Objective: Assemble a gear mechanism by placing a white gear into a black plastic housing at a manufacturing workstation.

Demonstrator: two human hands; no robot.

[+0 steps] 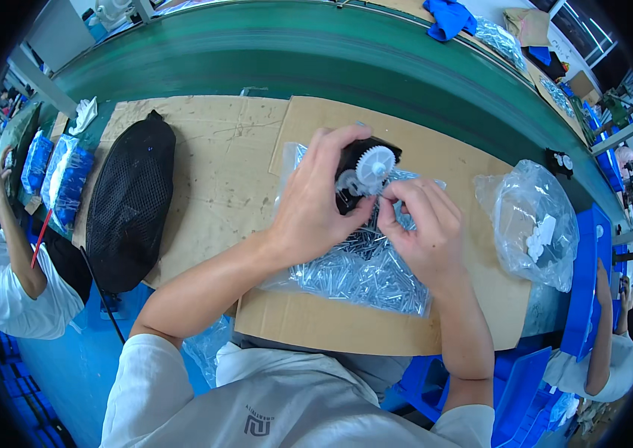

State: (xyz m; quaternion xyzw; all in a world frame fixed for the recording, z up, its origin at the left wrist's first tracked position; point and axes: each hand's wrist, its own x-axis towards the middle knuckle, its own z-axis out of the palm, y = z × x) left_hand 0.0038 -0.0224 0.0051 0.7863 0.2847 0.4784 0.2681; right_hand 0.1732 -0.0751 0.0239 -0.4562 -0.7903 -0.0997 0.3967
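A black plastic gear housing [345, 200] with white gears [374, 166] on its near face is up in front of me, above the cardboard. My left hand [316, 187] is wrapped round its left side, thumb below and fingers over the top. At the gears' lower right, the fingertips of my right hand [424, 224] are pinched together; whatever they hold is too small to make out. Beneath both hands lies a clear plastic bag [361, 280] full of small metal pins, partly hidden by the hands.
Flat cardboard [212, 127] covers the bench. A black mesh bag [131, 201] lies left, beside blue packages [68, 175]. At right are a clear bag with white parts [533, 224], a dark geared part [558, 163] and blue bins [585, 276]. Co-workers sit on both sides; a green conveyor [256, 56] runs behind.
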